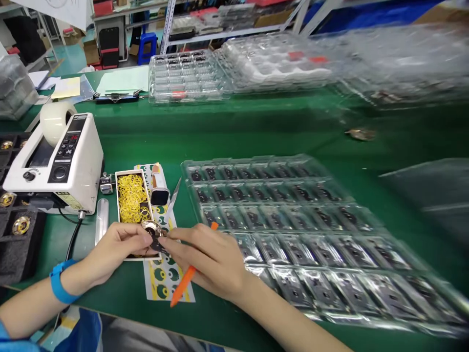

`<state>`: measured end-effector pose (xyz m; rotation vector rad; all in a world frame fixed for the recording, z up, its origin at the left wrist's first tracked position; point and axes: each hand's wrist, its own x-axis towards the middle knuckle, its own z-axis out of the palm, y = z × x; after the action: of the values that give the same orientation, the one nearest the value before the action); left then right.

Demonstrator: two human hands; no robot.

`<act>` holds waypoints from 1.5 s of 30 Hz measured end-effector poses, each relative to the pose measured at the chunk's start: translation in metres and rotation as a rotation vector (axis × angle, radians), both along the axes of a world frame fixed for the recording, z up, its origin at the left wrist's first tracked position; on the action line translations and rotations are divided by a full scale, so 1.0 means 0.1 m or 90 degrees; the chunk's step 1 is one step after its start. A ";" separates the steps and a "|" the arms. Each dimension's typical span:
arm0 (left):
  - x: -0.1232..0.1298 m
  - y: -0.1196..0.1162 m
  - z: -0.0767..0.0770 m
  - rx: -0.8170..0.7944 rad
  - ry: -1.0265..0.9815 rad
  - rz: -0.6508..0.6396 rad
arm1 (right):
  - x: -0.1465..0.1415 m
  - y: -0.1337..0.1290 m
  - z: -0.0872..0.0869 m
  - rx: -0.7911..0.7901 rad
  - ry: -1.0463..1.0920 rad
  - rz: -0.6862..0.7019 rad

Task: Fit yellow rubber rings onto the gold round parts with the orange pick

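My left hand point(116, 247) pinches a small round gold metal part point(150, 228) over the near end of a white box point(120, 195) of yellow rings. My right hand point(210, 259) meets it from the right, fingertips on a small dark piece at the part, and also holds an orange tool point(183, 283) that sticks out towards me. Under both hands lies a strip of green and yellow stickers point(164, 281). A blue band point(58, 283) is on my left wrist.
A white tape dispenser point(54, 161) stands at the left beside black foam trays point(18, 234) with gold parts. A large clear blister tray point(311, 234) of dark components fills the right. More clear trays point(186, 76) and papers lie at the back of the green table point(256, 127).
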<state>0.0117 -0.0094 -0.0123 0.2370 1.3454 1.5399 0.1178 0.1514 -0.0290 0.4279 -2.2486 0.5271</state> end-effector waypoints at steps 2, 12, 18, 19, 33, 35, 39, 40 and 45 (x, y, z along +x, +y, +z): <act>0.01 0.00 0.02 0.023 0.001 0.009 | 0.02 -0.02 0.04 -0.089 -0.028 -0.008; 0.06 -0.01 -0.07 0.073 0.133 -0.055 | -0.03 -0.01 0.06 -0.727 -0.422 -0.033; 0.08 -0.01 -0.06 0.049 0.184 -0.077 | -0.03 0.00 0.05 -0.729 -0.428 -0.016; 0.08 -0.01 -0.05 0.048 0.187 -0.076 | -0.03 0.00 0.06 -0.723 -0.429 -0.013; 0.13 0.00 -0.10 0.061 0.195 -0.070 | -0.03 -0.14 0.03 -0.616 -0.349 -0.122; 0.14 0.01 -0.10 0.063 0.202 -0.053 | -0.04 -0.15 0.02 -0.599 -0.344 -0.126; 0.15 0.02 -0.11 0.052 0.230 -0.040 | -0.05 -0.16 0.01 -0.570 -0.331 -0.129; 0.15 0.03 -0.11 0.047 0.237 -0.037 | -0.05 -0.17 0.01 -0.562 -0.326 -0.129; 0.16 0.09 -0.13 0.038 0.197 0.022 | -0.05 -0.21 -0.03 -0.510 -0.300 -0.141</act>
<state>0.0277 -0.0001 -0.0248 0.5080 1.5496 1.6211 0.1126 0.1300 -0.0323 -0.3878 -2.2299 1.4336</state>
